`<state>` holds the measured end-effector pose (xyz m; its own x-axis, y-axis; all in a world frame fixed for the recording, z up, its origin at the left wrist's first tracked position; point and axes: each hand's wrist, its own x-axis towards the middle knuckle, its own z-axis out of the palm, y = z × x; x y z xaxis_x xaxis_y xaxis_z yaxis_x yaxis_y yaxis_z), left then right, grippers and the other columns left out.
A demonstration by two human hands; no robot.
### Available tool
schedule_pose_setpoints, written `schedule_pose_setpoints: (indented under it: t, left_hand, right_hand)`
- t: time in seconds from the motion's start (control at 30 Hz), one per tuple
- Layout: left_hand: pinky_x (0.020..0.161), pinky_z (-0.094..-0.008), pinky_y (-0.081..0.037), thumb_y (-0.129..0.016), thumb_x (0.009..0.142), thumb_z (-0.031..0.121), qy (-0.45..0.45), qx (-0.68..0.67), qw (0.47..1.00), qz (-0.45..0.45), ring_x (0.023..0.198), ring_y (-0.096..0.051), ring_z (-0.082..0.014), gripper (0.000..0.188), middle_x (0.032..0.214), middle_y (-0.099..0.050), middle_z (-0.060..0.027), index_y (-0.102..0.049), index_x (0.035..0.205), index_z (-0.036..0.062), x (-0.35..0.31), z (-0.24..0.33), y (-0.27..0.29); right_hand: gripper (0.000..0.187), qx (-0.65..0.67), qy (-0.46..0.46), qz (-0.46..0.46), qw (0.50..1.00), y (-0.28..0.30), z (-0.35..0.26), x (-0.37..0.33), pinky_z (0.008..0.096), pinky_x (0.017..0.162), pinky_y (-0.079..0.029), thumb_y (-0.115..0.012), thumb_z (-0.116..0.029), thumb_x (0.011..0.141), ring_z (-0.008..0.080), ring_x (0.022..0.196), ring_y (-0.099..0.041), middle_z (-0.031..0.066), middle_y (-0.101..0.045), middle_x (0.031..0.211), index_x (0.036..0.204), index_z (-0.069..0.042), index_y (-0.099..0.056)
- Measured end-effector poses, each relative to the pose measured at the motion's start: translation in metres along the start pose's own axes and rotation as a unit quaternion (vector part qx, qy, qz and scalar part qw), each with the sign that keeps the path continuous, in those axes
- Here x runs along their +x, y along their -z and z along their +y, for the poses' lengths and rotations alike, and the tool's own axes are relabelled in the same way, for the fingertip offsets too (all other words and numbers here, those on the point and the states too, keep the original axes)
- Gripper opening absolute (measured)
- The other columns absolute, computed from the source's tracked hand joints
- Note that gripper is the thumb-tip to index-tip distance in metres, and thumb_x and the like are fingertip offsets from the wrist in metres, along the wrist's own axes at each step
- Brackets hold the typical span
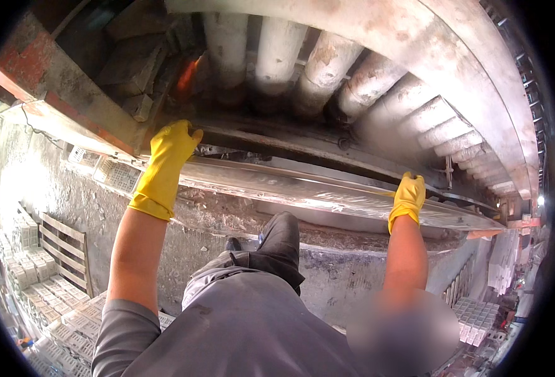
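Two yellow-gloved hands reach forward to a long metal rail (290, 188) that crosses in front of the person, below a row of thick pale pipes (280, 53). The left hand (172, 154) is at the rail's left part, beside the frame (79, 113), which has worn red paint. Its thumb stands out to the right; the fingers point away, so I cannot tell whether its grip is clamped on anything. The right hand (408, 196) is well apart from it, toward the rail's right part, with bent fingers at the upper edge; whether that grip is together or merely resting there, I cannot tell either.

Behind the rail runs a dark gap (252, 135), and an orange glow (190, 70) shows up near the leftmost pipe. Pale gridded pieces (117, 174) lie near the left wrist. Farther down on the left, a wooden pallet (63, 248) leans upright near stacks of pale blocks (41, 267); another gridded stack (477, 319) sits at lower right. The person wears a grey shirt (252, 327) and dark trousers (280, 245). A blurred patch hides part of the right arm.
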<state>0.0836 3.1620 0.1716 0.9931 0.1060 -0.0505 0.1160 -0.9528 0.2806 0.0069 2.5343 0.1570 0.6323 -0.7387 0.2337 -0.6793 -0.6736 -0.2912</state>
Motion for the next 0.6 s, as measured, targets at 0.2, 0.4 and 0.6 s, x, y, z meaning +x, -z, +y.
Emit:
schedule_pose_setpoints:
  t: [0.2,0.4,0.6]
  left_hand:
    - [0.097,-0.0468,-0.053,-0.069,0.096,0.049,0.005,-0.008,1.0,-0.011,0.115,-0.069,-0.0355,0.047,0.115,-0.076,-0.0158,-0.074,0.116,0.0068,-0.008,0.003,0.001]
    - [0.097,-0.0472,-0.053,-0.069,0.096,0.049,0.01,-0.003,1.0,-0.011,0.115,-0.069,-0.0352,0.045,0.116,-0.076,-0.0153,-0.074,0.116,0.0082,-0.014,0.008,0.001]
    - [0.097,-0.0468,-0.053,-0.069,0.096,0.05,0.017,-0.008,1.0,-0.019,0.117,-0.069,-0.035,0.048,0.12,-0.075,-0.015,-0.073,0.118,0.0076,-0.018,0.004,-0.002]
  right_hand:
    - [0.053,-0.006,0.013,0.005,1.0,0.003,0.005,-0.007,0.0488,0.095,-0.056,-0.058,-0.04,0.101,0.044,0.11,-0.072,0.0292,-0.074,0.119,0.127,0.006,-0.068]
    - [0.054,0.023,0.023,0.002,0.999,0.011,0.012,-0.013,0.0474,0.088,-0.057,-0.055,-0.038,0.102,0.0425,0.096,-0.075,0.0297,-0.075,0.11,0.129,0.008,-0.066]
    - [0.055,0.09,-0.009,-0.025,0.996,0.026,-0.008,-0.029,0.0462,0.076,-0.059,-0.055,-0.038,0.102,0.0402,0.078,-0.077,0.0308,-0.075,0.106,0.13,0.008,-0.065]
